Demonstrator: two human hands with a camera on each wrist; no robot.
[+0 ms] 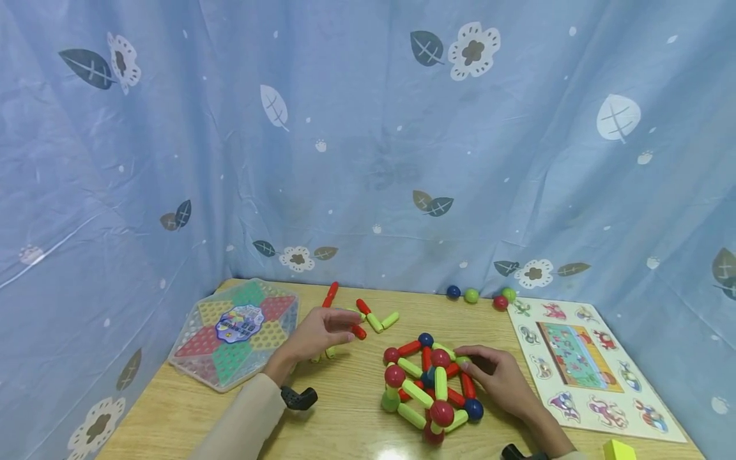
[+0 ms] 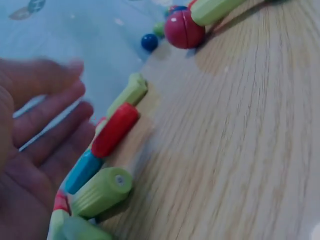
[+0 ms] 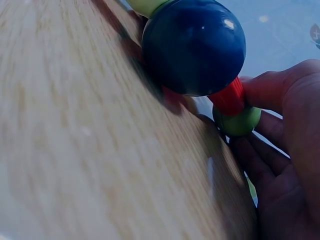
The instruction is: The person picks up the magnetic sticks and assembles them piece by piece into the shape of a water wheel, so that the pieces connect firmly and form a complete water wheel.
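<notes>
A framework of magnetic rods and balls (image 1: 442, 413) in red, yellow-green and dark blue stands on the table. At its right side my right hand (image 1: 499, 377) pinches a green ball (image 3: 240, 121) between thumb and fingers. A red rod (image 3: 229, 98) joins that ball to a large dark blue ball (image 3: 195, 47). To the left, my left hand (image 1: 318, 332) hovers with fingers extended, holding nothing. Beside it lie loose rods, among them a red rod (image 2: 116, 130), a blue rod (image 2: 84, 171) and a green rod (image 2: 102, 192); the hand partly hides this group in the head view.
A hexagonal Chinese checkers board (image 1: 253, 335) lies at the left. Several loose balls (image 1: 471, 296) sit at the back edge by the blue curtain (image 1: 368, 160). A picture puzzle board (image 1: 644, 383) lies at the right, with a yellow block (image 1: 620, 450) in front.
</notes>
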